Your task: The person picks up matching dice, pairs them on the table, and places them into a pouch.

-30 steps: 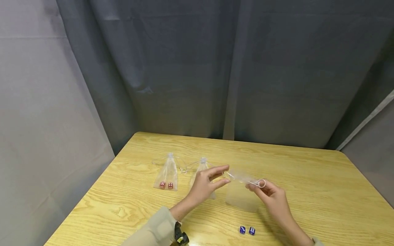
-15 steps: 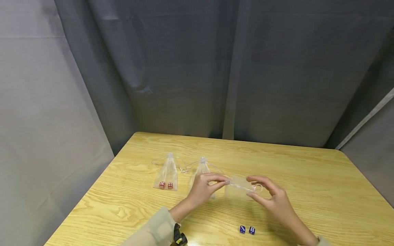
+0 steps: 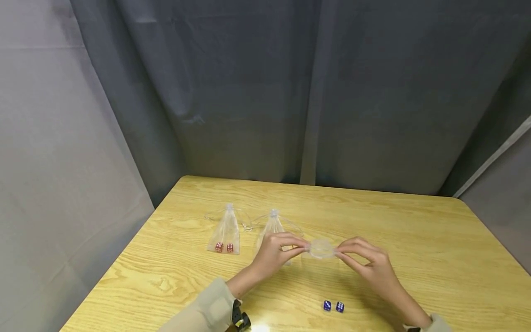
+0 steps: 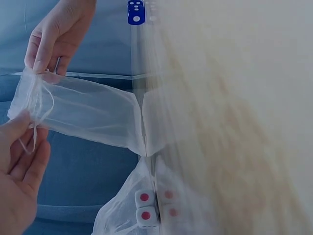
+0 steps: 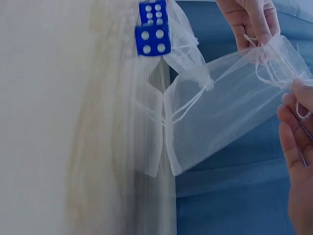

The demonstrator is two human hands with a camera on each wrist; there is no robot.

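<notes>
A white sheer drawstring bag is held upright by its top, its mouth spread into a ring. My left hand pinches one side of the rim, and my right hand pinches the opposite side. In the right wrist view, the bag's see-through body hangs with nothing inside and its bottom edge at the tabletop; thin drawstring loops dangle by the fingers. Two blue dice, a left one and a right one, lie in front of the bag.
On the wooden table, a drawn-up sheer bag at the left contains two red dice. Another closed bag, partly hidden by my left hand, holds white dice with red dots. Grey curtains hang behind.
My left fingers have closed on the bag's rim, then my right fingers on the other side. The mouth has gone from flat to a rounded opening. The dice have stayed put.
</notes>
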